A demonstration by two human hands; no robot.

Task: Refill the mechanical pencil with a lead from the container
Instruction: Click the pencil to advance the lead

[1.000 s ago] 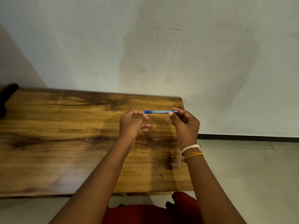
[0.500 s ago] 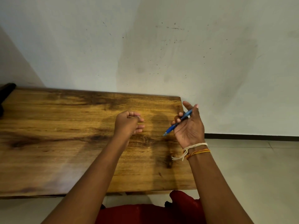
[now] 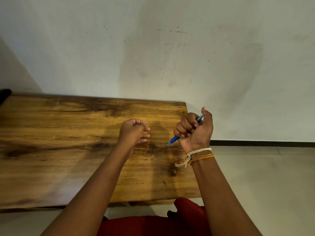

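Note:
The blue mechanical pencil (image 3: pixel 174 139) is gripped in the fist of my right hand (image 3: pixel 196 133). It slants with its tip down-left over the wooden table (image 3: pixel 68 133), and its upper end sticks out beside the raised thumb. My left hand (image 3: pixel 133 132) hovers about a hand's width to the left, fingers curled, thumb and forefinger pinched together. A tiny pale piece (image 3: pixel 144 124) shows at that pinch; I cannot tell what it is. No lead container is in view.
The table's right edge runs just under my right hand, with tiled floor (image 3: pixel 255 176) beyond it. A plain wall (image 3: pixel 170 57) stands right behind the table. A dark object (image 3: pixel 4 95) sits at the table's far left corner. Red cloth (image 3: pixel 153 225) covers my lap.
The two hands held the pencil level between them; my left hand let go and drew away left. My right hand tilted the pencil tip-down and closed its fingers around it.

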